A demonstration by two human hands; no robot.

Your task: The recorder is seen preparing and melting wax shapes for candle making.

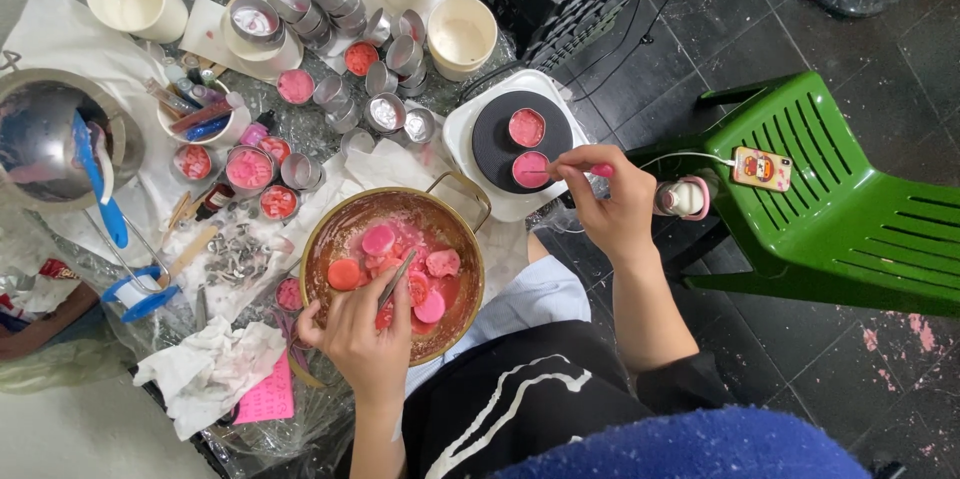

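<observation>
Left hand [368, 334] clamped on a metal tool [395, 282] in the brass pot [330, 219] of pink wax discs [378, 240]; right hand [610, 201] pinching a pink stick [575, 172] over a tin [531, 170] on the hotplate [490, 144].

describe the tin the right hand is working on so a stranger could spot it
Find the white hot plate with its round black top, just above the brass pan. Two small pink-filled tins sit on it; the target tin is the nearer one, under the right hand, whose pink-tipped stick reaches into it.
</observation>
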